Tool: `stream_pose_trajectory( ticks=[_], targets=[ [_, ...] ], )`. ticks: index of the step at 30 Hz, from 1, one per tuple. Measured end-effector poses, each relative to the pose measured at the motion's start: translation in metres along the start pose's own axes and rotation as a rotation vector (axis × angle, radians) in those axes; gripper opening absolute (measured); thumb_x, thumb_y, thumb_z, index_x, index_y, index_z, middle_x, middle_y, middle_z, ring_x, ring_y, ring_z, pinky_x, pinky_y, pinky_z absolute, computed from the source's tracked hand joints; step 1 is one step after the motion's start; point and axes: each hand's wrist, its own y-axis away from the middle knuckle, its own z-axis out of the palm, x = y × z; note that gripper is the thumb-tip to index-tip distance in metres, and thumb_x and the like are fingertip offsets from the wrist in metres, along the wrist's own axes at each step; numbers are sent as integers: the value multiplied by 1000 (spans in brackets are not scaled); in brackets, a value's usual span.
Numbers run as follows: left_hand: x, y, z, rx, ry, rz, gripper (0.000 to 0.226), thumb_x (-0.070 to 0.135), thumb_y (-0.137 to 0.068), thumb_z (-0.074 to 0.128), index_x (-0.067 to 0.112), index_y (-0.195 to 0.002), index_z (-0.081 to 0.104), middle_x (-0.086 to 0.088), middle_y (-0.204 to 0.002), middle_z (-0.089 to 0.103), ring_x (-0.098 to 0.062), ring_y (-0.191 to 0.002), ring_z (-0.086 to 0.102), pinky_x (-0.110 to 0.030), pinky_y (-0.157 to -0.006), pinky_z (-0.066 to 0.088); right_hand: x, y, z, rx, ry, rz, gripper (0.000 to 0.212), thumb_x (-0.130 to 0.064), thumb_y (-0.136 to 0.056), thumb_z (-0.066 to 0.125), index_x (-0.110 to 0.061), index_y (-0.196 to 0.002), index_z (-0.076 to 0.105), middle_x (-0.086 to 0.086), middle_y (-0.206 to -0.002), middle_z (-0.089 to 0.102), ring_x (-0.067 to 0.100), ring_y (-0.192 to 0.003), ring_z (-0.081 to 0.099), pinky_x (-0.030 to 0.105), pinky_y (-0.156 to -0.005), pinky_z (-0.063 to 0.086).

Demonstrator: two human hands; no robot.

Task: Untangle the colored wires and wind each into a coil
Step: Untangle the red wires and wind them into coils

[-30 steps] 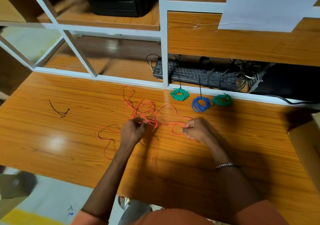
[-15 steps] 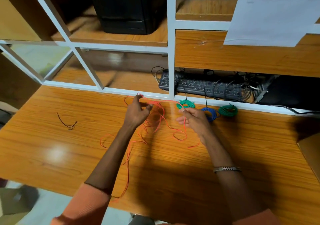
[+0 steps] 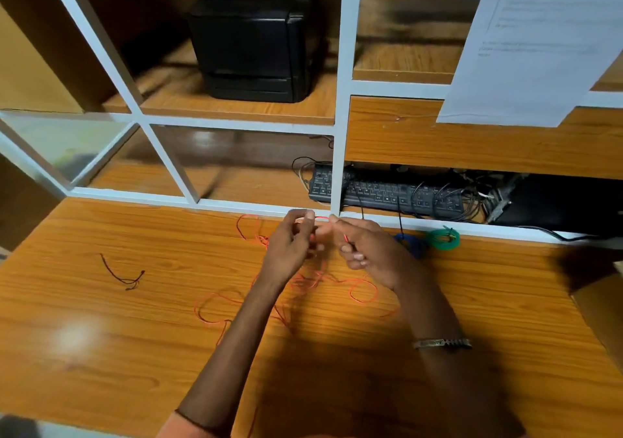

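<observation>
Blue coil [image 3: 409, 242] and green coil [image 3: 444, 238] finished; red wire [image 3: 362, 291] remains tangled, pinched by left hand [image 3: 290, 247] and right hand [image 3: 365, 252].

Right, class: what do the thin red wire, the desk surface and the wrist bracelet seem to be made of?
Thin red wire: probably plastic-sheathed, since it is smooth, uniformly coloured and lies in limp loops.
Wood-grain desk surface: likely laminate, printed grain with glossy glare.
Silver linked bracelet: seemingly metal, with shiny links.

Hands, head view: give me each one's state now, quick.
Left hand: fingers curled, pinching the red wire near the fingertips.
Right hand: fingers curled, pinching the same red wire; a short stretch runs between both hands.
</observation>
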Motion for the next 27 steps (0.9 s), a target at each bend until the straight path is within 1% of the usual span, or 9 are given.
stream_pose_trajectory(
  ticks=[3,6,10,13,17,19,21,24,27],
  targets=[
    [3,-12,-6,65,53,90,35,47,-109,53,17,-99,70,-15,-94,78,-33,-88,76,-48,-75,62,-14,10,4,-66,-115,42,37,-34,-107,51,-3,-104,70,-3,-62,40,3,-44,26,23,-45,12],
    [11,-17,-8,2,77,153,33,48,-106,57,18,-101,69,-18,-88,70,-27,-90,70,-43,-79,62,-22,19,4,-200,-304,79,31,-31,-108,44,-11,-90,60,-6,-59,35,2,-44,24,21,-44,12],
    [25,-4,7,-188,181,-20,44,47,-111,43,9,-115,64,-4,-97,74,-17,-83,71,-33,-74,60,-39,27,12,-440,-611,54,43,-35,-108,36,-18,-71,47,-7,-56,13,7,-46,9,23,-41,9],
    [14,3,18,-185,181,-231,54,56,-110,36,14,-92,63,-3,-91,69,-22,-84,73,-35,-71,63,-62,35,18,-448,-717,-78,56,-43,-111,31,-21,-61,38,-6,-51,16,9,-42,11,24,-39,9],
    [-3,11,14,-174,129,-191,47,34,-108,57,14,-66,60,-10,-78,62,-22,-87,68,-29,-70,61,-93,42,12,-192,-832,-421,44,-38,-112,34,-17,-79,54,-6,-56,33,8,-48,28,21,-44,27],
    [1,18,9,-187,151,-64,49,23,-107,60,12,-59,58,-20,-82,66,-15,-92,69,-30,-81,58,-98,35,3,-51,-903,-538,37,-35,-112,36,-10,-106,63,-3,-71,53,8,-63,50,21,-61,44],
    [14,23,3,-188,133,78,51,19,-106,62,11,-56,57,-10,-91,76,-6,-110,70,-27,-99,51,-91,23,-8,148,-833,-586,40,-36,-111,39,-8,-130,62,2,-104,70,12,-94,67,28,-88,53],
    [32,26,-3,-230,117,278,45,12,-103,67,10,-58,63,2,-135,72,-5,-138,58,-19,-111,43,-68,9,-20,449,-462,-592,46,-36,-112,32,-10,-145,51,8,-142,63,16,-131,60,35,-112,43],
    [41,28,-6,-255,57,440,28,10,-95,74,15,-67,71,-2,-145,66,-14,-134,63,-26,-111,47,-38,1,-18,555,110,-421,39,-34,-111,34,-17,-137,58,3,-128,72,12,-121,66,35,-106,48]
  ],
)
